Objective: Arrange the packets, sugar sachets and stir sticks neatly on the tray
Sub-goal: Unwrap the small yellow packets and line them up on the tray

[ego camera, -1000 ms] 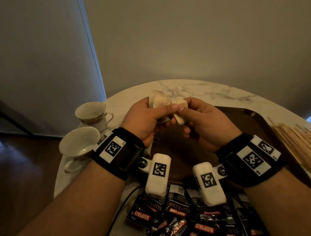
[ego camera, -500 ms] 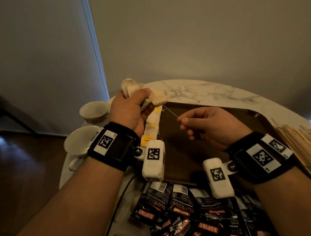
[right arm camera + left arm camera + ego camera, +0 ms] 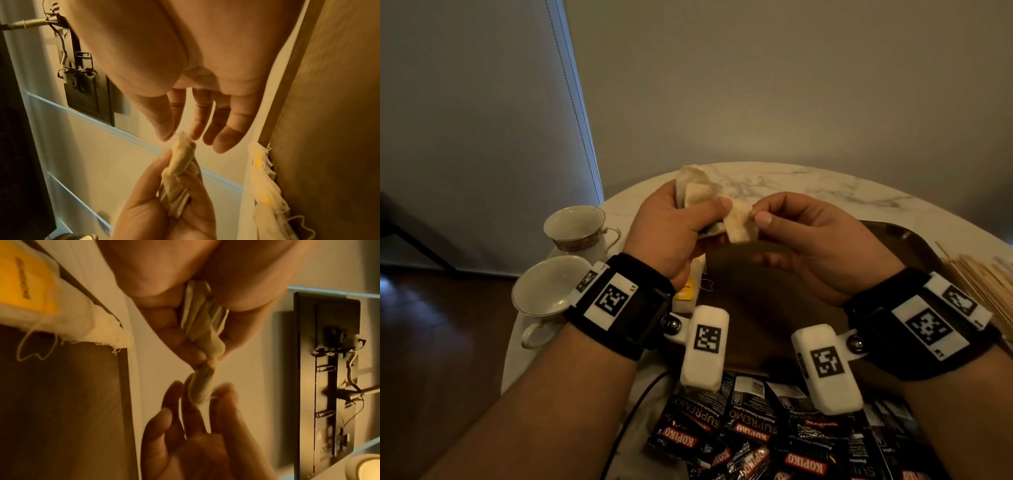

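1. While the left hand [image 3: 671, 226] is raised over the bench [image 3: 808, 185], its thumb and curled fingers grip a bunch of pale tea bags [image 3: 700, 192]; one bag [image 3: 738, 222] juts out toward the other hand.
2. Right hand [image 3: 822, 240]: thumb and forefinger pinch the tip of that jutting bag; the other fingers are loosely extended, as the right wrist view shows [image 3: 207, 123].
3. Left wrist view: the bunch [image 3: 202, 318] is clamped between thumb and fingers, and the right fingertips [image 3: 224, 395] close on its lower end.
4. More tea bags with yellow tags [image 3: 686, 291] lie in a row along the left edge of the dark tray [image 3: 893, 236], below the left hand.
5. Black Kopiko coffee packets [image 3: 756, 435] lie in a loose heap on the bench at the near edge of the tray, off it.
6. Wooden stir sticks [image 3: 983, 281] lie in a pile on the bench just right of the tray.
7. Two teacups [image 3: 573, 226] [image 3: 548, 291] stand on the bench left of the tray.
8. Sugar sachets: cannot identify any.
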Motion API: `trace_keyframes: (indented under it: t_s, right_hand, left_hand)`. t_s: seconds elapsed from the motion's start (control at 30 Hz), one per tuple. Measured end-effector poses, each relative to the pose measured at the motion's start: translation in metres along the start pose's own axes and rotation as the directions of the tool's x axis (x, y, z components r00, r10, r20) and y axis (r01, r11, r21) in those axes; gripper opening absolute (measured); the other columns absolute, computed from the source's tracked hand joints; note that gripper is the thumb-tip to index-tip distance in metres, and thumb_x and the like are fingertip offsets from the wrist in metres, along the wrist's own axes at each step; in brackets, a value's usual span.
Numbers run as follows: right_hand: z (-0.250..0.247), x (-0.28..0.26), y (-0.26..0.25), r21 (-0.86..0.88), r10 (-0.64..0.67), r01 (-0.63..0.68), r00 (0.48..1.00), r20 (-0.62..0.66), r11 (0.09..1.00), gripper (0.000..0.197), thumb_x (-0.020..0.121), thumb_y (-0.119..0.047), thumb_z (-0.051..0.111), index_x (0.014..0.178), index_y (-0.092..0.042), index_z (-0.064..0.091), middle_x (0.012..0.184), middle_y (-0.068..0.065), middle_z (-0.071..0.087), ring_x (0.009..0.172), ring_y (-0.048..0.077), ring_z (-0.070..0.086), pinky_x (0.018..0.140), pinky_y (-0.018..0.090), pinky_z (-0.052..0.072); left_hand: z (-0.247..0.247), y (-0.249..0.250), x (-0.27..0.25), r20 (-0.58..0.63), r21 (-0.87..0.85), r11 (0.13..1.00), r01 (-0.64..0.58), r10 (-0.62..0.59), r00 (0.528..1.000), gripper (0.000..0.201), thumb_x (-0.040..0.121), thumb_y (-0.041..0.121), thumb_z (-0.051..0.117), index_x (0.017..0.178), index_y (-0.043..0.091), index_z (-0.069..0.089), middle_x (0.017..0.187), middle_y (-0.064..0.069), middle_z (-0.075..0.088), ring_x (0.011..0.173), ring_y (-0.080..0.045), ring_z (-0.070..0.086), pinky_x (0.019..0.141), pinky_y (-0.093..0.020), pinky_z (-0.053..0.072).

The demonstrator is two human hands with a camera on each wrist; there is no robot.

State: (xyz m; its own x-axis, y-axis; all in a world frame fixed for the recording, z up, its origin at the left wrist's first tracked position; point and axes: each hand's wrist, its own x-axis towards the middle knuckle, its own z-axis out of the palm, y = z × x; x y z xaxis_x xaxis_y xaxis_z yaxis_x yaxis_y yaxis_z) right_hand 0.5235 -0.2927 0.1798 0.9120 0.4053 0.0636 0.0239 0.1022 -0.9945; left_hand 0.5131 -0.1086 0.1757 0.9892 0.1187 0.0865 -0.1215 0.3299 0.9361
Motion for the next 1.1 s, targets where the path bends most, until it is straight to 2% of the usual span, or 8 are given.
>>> trace_keyframes:
  t_s: [0.17,0.27,0.37,0.43,0.57,0.63,0.8,1.1]
  right_hand:
    - [0.009,-0.003,0.0,-0.052,0.062,-0.066,0.996,-0.07,0.996,0.009,0.092,-0.009,0.065,0.1,-0.006,0.07,0.095,0.009,0.073,0.076,0.015,0.068,0.065,0.026,0.059]
    - [0.016,-0.002,0.003,-0.057,0.13,-0.137,0.984,-0.119,0.989,0.007,0.091,-0.003,0.069,0.094,-0.009,0.071,0.091,0.009,0.074,0.072,0.017,0.066,0.065,0.029,0.059]
    - [0.027,-0.003,0.011,-0.179,0.262,-0.274,0.961,-0.084,0.945,0.009,0.087,-0.003,0.073,0.093,-0.009,0.072,0.081,0.004,0.073,0.067,0.014,0.066,0.062,0.029,0.058]
    - [0.037,-0.006,0.015,-0.209,0.353,-0.355,0.934,-0.052,0.911,0.011,0.087,-0.003,0.074,0.096,-0.007,0.072,0.084,0.006,0.074,0.067,0.013,0.068,0.06,0.027,0.057]
    - [0.055,-0.008,0.019,-0.229,0.429,-0.421,0.903,-0.018,0.877,0.02,0.086,-0.003,0.074,0.105,-0.001,0.071,0.093,0.011,0.074,0.08,0.022,0.07,0.067,0.03,0.06]
    - [0.063,-0.009,0.022,-0.254,0.441,-0.43,0.897,-0.011,0.867,0.019,0.085,-0.003,0.075,0.104,0.0,0.072,0.093,0.013,0.074,0.082,0.025,0.07,0.071,0.033,0.062]
    - [0.078,-0.015,0.033,-0.351,0.486,-0.464,0.874,-0.029,0.813,0.012,0.084,-0.005,0.079,0.095,-0.002,0.077,0.097,0.018,0.077,0.095,0.034,0.074,0.09,0.047,0.061]
    - [0.076,-0.024,0.014,-0.418,0.504,-0.477,0.862,-0.051,0.773,0.012,0.094,-0.013,0.071,0.104,-0.012,0.076,0.097,0.006,0.079,0.095,0.021,0.076,0.088,0.037,0.061]
  left_hand:
    - [0.0,0.001,-0.004,0.014,0.095,0.993,0.073,-0.075,0.997,0.015,0.09,0.002,0.073,0.099,0.012,0.066,0.082,-0.003,0.075,0.076,-0.019,0.074,0.07,-0.038,0.063]
    - [-0.005,0.01,-0.004,-0.073,0.065,0.992,0.109,-0.105,0.992,0.012,0.092,0.0,0.069,0.098,0.009,0.064,0.078,-0.005,0.07,0.07,-0.017,0.073,0.061,-0.03,0.059]
    - [-0.009,0.023,-0.005,-0.177,0.003,0.995,0.095,-0.093,0.98,0.012,0.096,-0.003,0.062,0.099,0.008,0.06,0.087,-0.011,0.066,0.071,-0.018,0.074,0.058,-0.027,0.058]
    - [-0.013,0.031,-0.008,-0.209,-0.01,0.997,0.081,-0.082,0.975,0.013,0.098,-0.004,0.058,0.099,0.009,0.058,0.094,-0.013,0.064,0.073,-0.019,0.074,0.058,-0.026,0.059]
    - [-0.021,0.038,-0.019,-0.216,-0.009,0.996,0.085,-0.085,0.973,0.019,0.101,-0.005,0.052,0.101,0.013,0.057,0.103,-0.011,0.065,0.083,-0.021,0.075,0.069,-0.03,0.064]
    - [-0.026,0.039,-0.026,-0.212,-0.005,0.995,0.102,-0.101,0.972,0.021,0.101,-0.006,0.05,0.102,0.015,0.057,0.105,-0.011,0.066,0.088,-0.023,0.075,0.074,-0.032,0.064]
    - [-0.033,0.036,-0.041,-0.177,0.042,0.989,0.142,-0.133,0.975,0.026,0.099,-0.009,0.048,0.098,0.014,0.058,0.095,-0.01,0.065,0.087,-0.025,0.074,0.074,-0.034,0.064]
    - [-0.04,0.029,-0.061,-0.159,0.177,0.962,0.206,-0.179,0.971,0.026,0.098,-0.01,0.047,0.094,0.011,0.061,0.106,-0.016,0.07,0.098,-0.03,0.074,0.088,-0.043,0.061]
